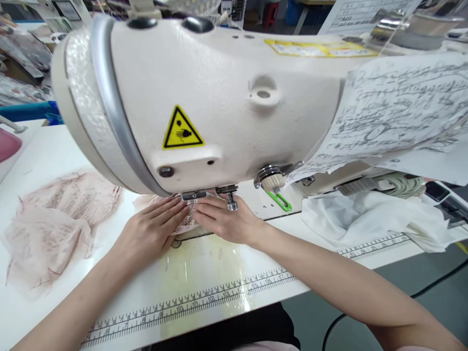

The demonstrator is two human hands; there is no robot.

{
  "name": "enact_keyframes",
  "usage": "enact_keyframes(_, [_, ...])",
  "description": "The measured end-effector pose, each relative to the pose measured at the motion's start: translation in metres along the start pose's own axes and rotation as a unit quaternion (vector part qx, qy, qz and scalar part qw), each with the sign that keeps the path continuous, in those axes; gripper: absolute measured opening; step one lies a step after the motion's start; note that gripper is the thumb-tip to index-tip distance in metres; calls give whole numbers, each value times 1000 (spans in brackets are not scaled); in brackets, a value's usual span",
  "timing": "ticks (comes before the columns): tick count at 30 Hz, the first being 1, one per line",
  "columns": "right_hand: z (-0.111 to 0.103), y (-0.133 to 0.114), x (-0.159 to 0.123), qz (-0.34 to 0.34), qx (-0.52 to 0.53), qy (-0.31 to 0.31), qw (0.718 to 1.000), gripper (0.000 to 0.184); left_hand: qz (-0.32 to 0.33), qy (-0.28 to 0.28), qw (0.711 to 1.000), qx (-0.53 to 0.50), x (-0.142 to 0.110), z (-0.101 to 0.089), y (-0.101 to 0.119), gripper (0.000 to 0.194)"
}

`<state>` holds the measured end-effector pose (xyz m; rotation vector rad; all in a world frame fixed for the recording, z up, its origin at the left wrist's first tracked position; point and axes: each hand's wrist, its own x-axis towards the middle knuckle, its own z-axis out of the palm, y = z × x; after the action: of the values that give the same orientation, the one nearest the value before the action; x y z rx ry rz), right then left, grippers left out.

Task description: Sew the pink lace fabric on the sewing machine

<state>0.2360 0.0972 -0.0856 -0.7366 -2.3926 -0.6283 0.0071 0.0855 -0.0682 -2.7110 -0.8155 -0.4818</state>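
Note:
A white sewing machine [219, 107] fills the upper view, and its head hides the needle area. Under it lies a piece of pale pink lace fabric [187, 223]. My left hand [153, 225] rests flat on the lace's left side, fingers stretched out. From the right, my right hand [230, 220] lies on the same lace with its fingers extended; the machine's metal parts cover some of the fingertips. Both hands are close together, one on each side of the sewing spot.
More sheer pink lace [54, 229] is heaped at left. White cloth [365, 219] lies at right, below handwritten paper [398, 107] on the machine. A green tool [281, 201] sits by the machine base. A printed ruler [197, 303] runs along the table's front edge.

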Motion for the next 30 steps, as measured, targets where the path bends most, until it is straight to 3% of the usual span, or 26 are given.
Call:
enact_keyframes(6, [6,-5,1,9,11,31,999,27,-7,4,1000,19,2,-1,4,33])
enact_keyframes(14, [7,-2,3,35,128,-11,991,25,-39,12,999,-24,2,-2,9,39])
enact_keyframes(21, [10,-1,3,68,206,-1,976,18,-60,-4,995,-74,4,-4,13,19])
enact_keyframes(26, [6,-1,3,65,182,-19,981,23,-79,-16,996,-44,2,-1,14,39])
enact_keyframes(30, [5,0,1,38,182,-27,982,24,-60,-16,998,-30,-1,2,11,37])
